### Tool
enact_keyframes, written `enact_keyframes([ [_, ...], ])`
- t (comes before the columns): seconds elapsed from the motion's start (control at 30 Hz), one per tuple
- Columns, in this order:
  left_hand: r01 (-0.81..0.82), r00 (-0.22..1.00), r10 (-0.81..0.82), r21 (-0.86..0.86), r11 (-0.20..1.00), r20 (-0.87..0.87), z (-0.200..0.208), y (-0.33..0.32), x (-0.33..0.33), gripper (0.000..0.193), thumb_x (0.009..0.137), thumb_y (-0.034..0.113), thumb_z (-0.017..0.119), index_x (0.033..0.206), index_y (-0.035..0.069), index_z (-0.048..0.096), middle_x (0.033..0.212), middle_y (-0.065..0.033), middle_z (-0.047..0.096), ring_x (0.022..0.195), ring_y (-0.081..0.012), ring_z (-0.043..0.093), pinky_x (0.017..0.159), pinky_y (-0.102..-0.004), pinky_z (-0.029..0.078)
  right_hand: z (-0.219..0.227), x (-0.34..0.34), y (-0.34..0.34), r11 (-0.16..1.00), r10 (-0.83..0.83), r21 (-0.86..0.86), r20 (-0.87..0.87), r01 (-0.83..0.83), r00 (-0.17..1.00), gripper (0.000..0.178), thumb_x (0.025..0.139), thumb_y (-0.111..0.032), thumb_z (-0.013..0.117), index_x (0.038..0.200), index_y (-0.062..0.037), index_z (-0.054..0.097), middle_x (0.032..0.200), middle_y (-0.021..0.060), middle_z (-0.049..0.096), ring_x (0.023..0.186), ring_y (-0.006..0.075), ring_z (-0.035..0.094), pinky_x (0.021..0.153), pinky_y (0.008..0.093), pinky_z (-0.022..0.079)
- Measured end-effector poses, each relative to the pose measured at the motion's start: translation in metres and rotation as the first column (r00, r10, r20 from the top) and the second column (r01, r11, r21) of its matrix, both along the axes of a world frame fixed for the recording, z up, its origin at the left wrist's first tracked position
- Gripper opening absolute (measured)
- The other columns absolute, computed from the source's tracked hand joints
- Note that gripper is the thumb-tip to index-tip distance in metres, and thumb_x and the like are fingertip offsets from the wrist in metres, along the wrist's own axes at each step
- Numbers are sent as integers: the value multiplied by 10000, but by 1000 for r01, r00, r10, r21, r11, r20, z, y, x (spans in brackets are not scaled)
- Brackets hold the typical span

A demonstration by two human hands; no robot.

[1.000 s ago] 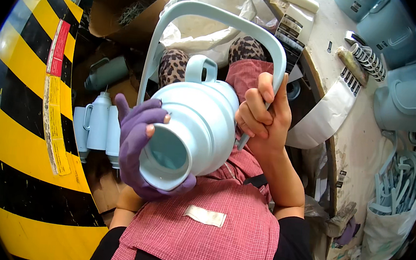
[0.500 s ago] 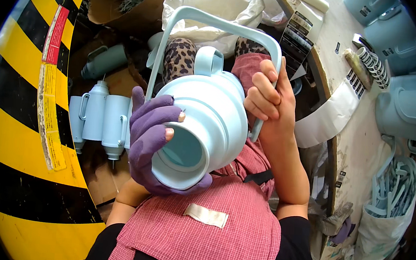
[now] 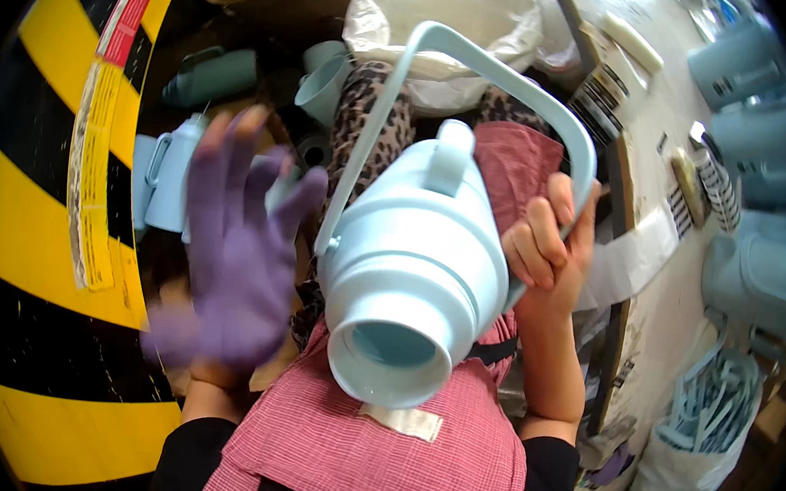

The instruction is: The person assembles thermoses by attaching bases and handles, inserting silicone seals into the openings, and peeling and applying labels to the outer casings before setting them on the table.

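Observation:
A light blue plastic thermos casing (image 3: 410,266) lies tilted over my lap, its round open mouth toward me and a small side grip on top. Its long curved carrying handle (image 3: 484,62) arches over it, joined by a pin on the left side. My right hand (image 3: 545,235), bare, is closed around the right arm of that handle, at the casing's right side. To the left of the casing, apart from it, my left hand (image 3: 243,251) wears a purple glove with bare fingertips. Its fingers are spread and hold nothing; they are blurred by motion.
On the left stands a yellow-and-black striped surface (image 3: 50,215), with more blue casings (image 3: 171,175) beyond my left hand. A white bag (image 3: 441,16) sits ahead. The right-hand worktable (image 3: 660,297) bears label strips and blue casings (image 3: 755,277); a sack of handles (image 3: 703,441) stands beside it.
My left hand has let go of the casing's mouth and moved left, fingers spreading. The casing has turned so its mouth faces me more, and my right hand still grips the handle.

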State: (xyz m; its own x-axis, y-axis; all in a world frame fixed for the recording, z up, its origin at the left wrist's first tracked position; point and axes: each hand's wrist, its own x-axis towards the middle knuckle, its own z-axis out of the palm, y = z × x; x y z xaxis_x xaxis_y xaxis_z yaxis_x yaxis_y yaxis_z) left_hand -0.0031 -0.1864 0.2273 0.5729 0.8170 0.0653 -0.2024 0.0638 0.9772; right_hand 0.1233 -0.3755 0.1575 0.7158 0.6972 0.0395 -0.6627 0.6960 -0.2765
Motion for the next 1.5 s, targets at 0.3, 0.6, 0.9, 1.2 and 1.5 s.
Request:
enact_keyframes([
  [0.3,879,458,-819,-316,358,346,-43,51,18,218,759,56,684,919,86,539,1287,-190,641,1053,-180,603,973,-324,452,18,-39,-2,611,-97,-515,705,601,702,320,923,-339,668,947,-107,448,685,-15,382,743,179,426,830,366,385],
  [0.6,864,498,-739,-190,465,454,-67,48,6,182,830,65,685,960,51,559,1320,-151,603,1044,-178,599,936,-329,478,0,-29,6,674,-77,-473,719,568,690,300,985,-377,600,895,-111,497,695,-23,389,790,157,404,814,325,359],
  [0.9,556,750,-621,289,779,230,-78,28,6,508,1003,368,561,1347,1,486,1404,-218,451,1258,-363,487,1073,-493,368,9,-41,5,122,265,-485,857,866,442,261,991,-369,500,912,-120,498,750,3,441,832,177,476,882,380,421],
  [1.2,776,160,-860,476,413,484,-41,91,87,537,899,126,738,1381,97,504,1471,-181,485,1345,-320,499,1084,-458,448,-26,99,58,894,-131,-334,445,300,886,572,989,-620,499,1020,-54,578,929,50,611,954,240,584,923,441,493],
  [1.5,310,917,-86,833,-459,-389,-91,211,115,437,863,327,700,1293,263,662,1498,-81,498,1451,-337,364,1187,-656,248,-22,204,44,459,-109,-706,558,539,823,453,1058,-433,515,1189,-11,616,1034,94,682,865,192,697,706,332,615],
])
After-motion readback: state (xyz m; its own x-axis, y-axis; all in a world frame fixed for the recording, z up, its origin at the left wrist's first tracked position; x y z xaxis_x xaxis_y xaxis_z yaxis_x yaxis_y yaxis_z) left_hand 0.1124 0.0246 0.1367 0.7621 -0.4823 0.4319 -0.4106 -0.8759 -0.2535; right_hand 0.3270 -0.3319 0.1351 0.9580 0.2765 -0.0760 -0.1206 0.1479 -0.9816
